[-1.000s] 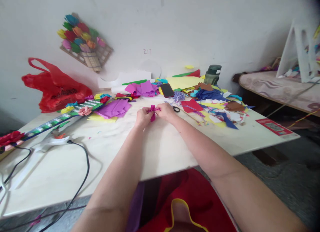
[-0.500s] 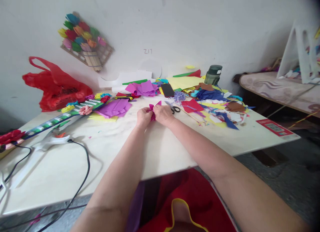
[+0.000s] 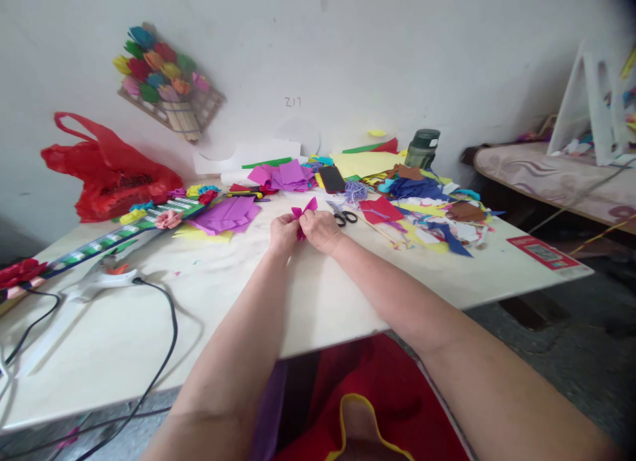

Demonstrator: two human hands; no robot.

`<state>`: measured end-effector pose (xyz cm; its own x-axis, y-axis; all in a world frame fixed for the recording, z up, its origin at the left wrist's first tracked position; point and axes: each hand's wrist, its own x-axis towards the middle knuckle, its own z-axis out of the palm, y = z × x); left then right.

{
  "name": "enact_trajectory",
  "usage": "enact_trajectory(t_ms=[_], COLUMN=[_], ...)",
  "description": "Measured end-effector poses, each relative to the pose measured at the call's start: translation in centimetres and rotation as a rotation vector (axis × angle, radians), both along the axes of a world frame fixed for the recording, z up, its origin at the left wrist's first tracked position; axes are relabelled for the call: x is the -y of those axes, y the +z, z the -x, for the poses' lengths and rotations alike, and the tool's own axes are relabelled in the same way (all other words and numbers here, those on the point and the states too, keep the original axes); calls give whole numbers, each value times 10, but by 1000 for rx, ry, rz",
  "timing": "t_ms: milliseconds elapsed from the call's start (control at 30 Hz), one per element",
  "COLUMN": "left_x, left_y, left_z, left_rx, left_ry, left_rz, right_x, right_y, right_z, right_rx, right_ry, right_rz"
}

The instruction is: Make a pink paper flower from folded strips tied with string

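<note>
A folded piece of magenta paper (image 3: 307,208) is pinched between my two hands above the white table (image 3: 233,282). My left hand (image 3: 284,233) grips its left side with closed fingers. Closed on its right side is my right hand (image 3: 320,230), which covers much of the paper. Pointed tips of the paper stick out above the fingers, and a bit shows below. Black-handled scissors (image 3: 344,217) lie just right of my right hand. Beyond them are a red paper square (image 3: 381,210) and a ball of lilac yarn (image 3: 355,191).
Purple paper sheets (image 3: 226,216) lie to the left, with a phone (image 3: 332,180) at the back. Coloured scraps (image 3: 432,203) and a dark green bottle (image 3: 422,150) stand right. A glue gun (image 3: 99,285) with its cord and a red bag (image 3: 109,176) occupy the left.
The magenta paper's upper tips have shifted slightly, and my fingers have moved a little around it. Both hands keep their hold. The whole view has drifted slightly.
</note>
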<state>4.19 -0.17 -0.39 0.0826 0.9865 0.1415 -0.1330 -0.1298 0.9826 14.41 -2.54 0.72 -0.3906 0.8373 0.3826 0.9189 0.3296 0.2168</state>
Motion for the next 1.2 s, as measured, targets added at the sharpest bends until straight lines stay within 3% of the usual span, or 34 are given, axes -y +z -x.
enact_trajectory(t_ms=[467, 767, 1033, 1200], left_x=[-4, -22, -18, -23], left_y=[3, -14, -12, -15], left_z=[2, 9, 10, 13], left_rx=[68, 170, 176, 203], left_ry=[-4, -64, -92, -111], left_rz=[-12, 32, 40, 4], right_x=[-1, -6, -7, -3], right_y=[-1, -2, -5, 2], right_z=[-7, -16, -18, -22], right_rx=[-278, -377, -418, -656], right_ry=[-59, -68, 52, 108], right_rz=[-23, -71, -86, -86])
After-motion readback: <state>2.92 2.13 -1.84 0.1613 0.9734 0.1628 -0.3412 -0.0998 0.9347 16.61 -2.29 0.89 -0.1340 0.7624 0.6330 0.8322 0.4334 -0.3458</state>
